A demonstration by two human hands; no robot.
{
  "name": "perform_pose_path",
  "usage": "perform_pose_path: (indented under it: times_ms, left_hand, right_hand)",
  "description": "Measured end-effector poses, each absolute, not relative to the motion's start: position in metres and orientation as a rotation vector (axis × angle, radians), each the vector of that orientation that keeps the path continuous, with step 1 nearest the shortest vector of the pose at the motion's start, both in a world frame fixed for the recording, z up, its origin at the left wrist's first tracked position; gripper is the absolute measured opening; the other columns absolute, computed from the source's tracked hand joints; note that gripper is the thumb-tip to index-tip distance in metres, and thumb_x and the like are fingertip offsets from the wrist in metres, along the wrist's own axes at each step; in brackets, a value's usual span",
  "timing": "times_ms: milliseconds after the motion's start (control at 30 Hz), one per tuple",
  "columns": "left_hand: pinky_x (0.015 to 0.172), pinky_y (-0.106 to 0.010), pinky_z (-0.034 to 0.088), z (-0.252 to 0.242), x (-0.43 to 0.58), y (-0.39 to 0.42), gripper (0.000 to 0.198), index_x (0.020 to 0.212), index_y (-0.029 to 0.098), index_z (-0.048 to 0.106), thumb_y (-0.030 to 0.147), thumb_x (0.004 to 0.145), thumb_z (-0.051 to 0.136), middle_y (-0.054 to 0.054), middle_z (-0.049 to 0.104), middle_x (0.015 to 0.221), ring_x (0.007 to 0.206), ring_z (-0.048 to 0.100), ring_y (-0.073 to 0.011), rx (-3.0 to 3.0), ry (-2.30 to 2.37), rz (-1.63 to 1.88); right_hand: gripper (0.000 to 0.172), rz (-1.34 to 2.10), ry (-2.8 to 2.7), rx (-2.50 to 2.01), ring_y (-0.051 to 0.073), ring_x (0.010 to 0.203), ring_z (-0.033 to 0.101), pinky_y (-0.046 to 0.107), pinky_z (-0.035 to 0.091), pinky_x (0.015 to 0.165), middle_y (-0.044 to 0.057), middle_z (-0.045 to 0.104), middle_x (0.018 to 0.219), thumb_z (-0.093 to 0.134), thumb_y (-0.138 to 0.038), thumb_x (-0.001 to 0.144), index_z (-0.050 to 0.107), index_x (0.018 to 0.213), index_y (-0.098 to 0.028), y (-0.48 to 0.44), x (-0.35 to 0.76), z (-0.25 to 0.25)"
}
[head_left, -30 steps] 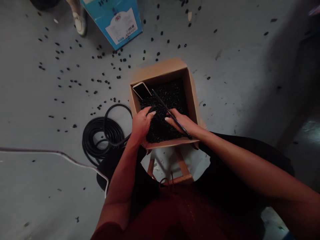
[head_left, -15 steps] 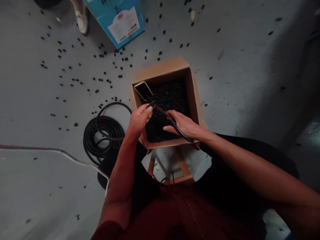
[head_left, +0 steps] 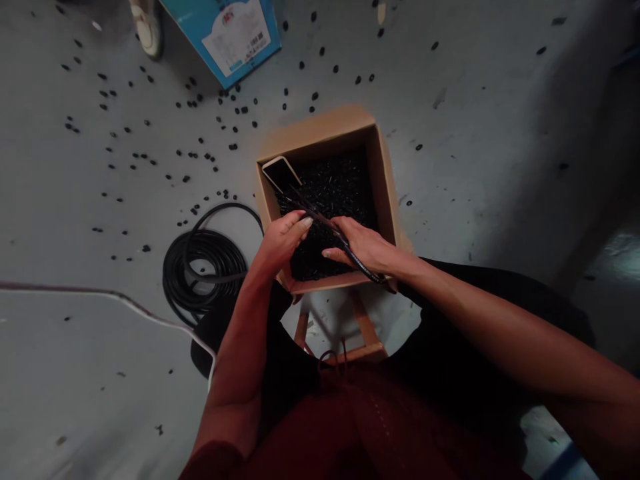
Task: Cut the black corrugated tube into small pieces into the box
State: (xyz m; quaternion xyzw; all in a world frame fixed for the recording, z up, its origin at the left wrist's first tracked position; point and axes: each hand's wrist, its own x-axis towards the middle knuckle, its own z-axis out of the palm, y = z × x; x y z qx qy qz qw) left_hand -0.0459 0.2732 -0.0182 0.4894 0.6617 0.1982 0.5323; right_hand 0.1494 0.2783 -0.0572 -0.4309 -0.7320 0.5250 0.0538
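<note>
My left hand (head_left: 286, 241) is closed, thumb and fingers pinched together over the box's left side; what lies between them is hidden. My right hand (head_left: 361, 244) is partly curled around a long, dark, narrow tool (head_left: 361, 265), its thumb apart below. Thin tips of this tool point to the upper left, past my left fingertips; its exact kind is unclear. Beneath both hands stands an open cardboard box (head_left: 320, 139) full of small black pieces (head_left: 340, 183). A dark rectangular container with a pale rim (head_left: 281, 175) leans in its far left corner.
Left of the box lies a coil of black hose (head_left: 175, 283), one loop passing behind my left arm. Small black rings are scattered over the grey floor (head_left: 465, 133). A blue carton (head_left: 274, 45) and a person's shoe (head_left: 149, 35) are beyond. A pale cord (head_left: 145, 311) crosses the left.
My left hand has moved slightly right, closer to my right hand along the dark tool. The whole view has shifted a little, and the right hand keeps nearly the same pose.
</note>
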Motion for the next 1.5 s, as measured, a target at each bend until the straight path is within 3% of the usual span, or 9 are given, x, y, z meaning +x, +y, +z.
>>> perform_pose_path:
  times_ms: [200,367,500,667,800,1000,1167,1367,1500]
  left_hand:
    - [0.059,-0.022,0.038,-0.031,-0.046,0.271,0.030,0.088,0.015,0.062,0.039,0.088,0.044,0.000,0.056,0.069,0.062,0.049,-0.0108,1.311,1.614,0.360]
    - [0.075,-0.027,0.041,-0.037,-0.039,0.270,0.032,0.098,0.016,0.063,0.034,0.092,0.037,-0.009,0.067,0.091,0.086,0.060,-0.0196,1.650,1.831,-0.097]
    - [0.077,-0.029,0.041,-0.043,-0.034,0.267,0.034,0.100,0.015,0.062,0.034,0.094,0.034,-0.013,0.069,0.098,0.092,0.063,-0.0232,1.759,1.839,-0.464]
    - [0.076,-0.030,0.042,-0.050,-0.034,0.266,0.034,0.101,0.015,0.062,0.035,0.093,0.035,-0.014,0.069,0.097,0.092,0.064,-0.0245,1.778,1.847,-0.559]
    - [0.081,-0.031,0.043,-0.051,-0.035,0.267,0.031,0.102,0.015,0.062,0.033,0.092,0.038,-0.014,0.068,0.102,0.096,0.062,-0.0242,1.761,1.828,-0.487]
    - [0.092,-0.032,0.042,-0.039,-0.029,0.270,0.036,0.113,0.011,0.060,0.022,0.092,0.032,-0.013,0.065,0.113,0.103,0.058,-0.0213,1.741,1.680,-0.199]
    - [0.090,-0.030,0.044,-0.023,-0.030,0.274,0.036,0.115,0.012,0.059,0.022,0.092,0.034,-0.010,0.066,0.108,0.097,0.059,-0.0180,1.641,1.638,0.069]
    - [0.074,-0.025,0.048,0.001,-0.040,0.281,0.037,0.124,0.017,0.054,0.031,0.093,0.040,-0.003,0.066,0.089,0.074,0.061,-0.0122,1.476,1.650,0.428]
    - [0.068,-0.025,0.048,0.008,-0.042,0.285,0.033,0.118,0.021,0.057,0.038,0.093,0.044,-0.001,0.064,0.079,0.066,0.059,-0.0115,1.463,1.607,0.586]
  right_hand:
    - [0.027,1.579,-2.209,-1.353,0.021,0.084,0.055,0.031,0.039,0.073,0.009,0.059,0.099,0.045,-0.038,0.089,0.047,0.107,-0.018,0.266,0.146,-0.066]
    - [0.021,1.700,-2.183,-1.494,0.017,0.065,0.055,0.026,0.034,0.060,0.003,0.061,0.077,0.044,-0.037,0.090,0.048,0.102,-0.020,0.254,0.143,-0.072]
    - [0.019,1.754,-2.196,-1.544,0.018,0.067,0.058,0.025,0.034,0.060,0.005,0.063,0.076,0.045,-0.036,0.091,0.052,0.096,-0.019,0.248,0.141,-0.079]
    - [0.017,1.764,-2.184,-1.533,0.017,0.068,0.058,0.025,0.036,0.059,0.005,0.064,0.076,0.047,-0.035,0.090,0.054,0.088,-0.019,0.249,0.141,-0.084]
    - [0.016,1.941,-1.943,-1.598,0.014,0.057,0.055,0.024,0.037,0.054,0.002,0.058,0.066,0.049,-0.032,0.089,0.049,0.079,-0.020,0.252,0.141,-0.076]
    - [0.024,2.368,-1.124,-1.637,0.009,0.038,0.043,0.020,0.035,0.037,-0.006,0.047,0.055,0.043,-0.046,0.092,0.040,0.087,-0.023,0.259,0.139,-0.068]
    - [0.021,2.269,-1.120,-1.531,0.009,0.043,0.047,0.018,0.039,0.039,-0.005,0.050,0.058,0.045,-0.041,0.093,0.041,0.086,-0.022,0.273,0.133,-0.070]
    - [0.022,2.092,-1.206,-1.332,0.009,0.046,0.051,0.019,0.044,0.043,-0.003,0.055,0.061,0.048,-0.041,0.092,0.044,0.083,-0.021,0.294,0.132,-0.071]
    - [0.022,2.023,-1.203,-1.323,0.009,0.045,0.051,0.020,0.043,0.041,-0.003,0.056,0.062,0.052,-0.042,0.090,0.044,0.085,-0.022,0.303,0.135,-0.062]
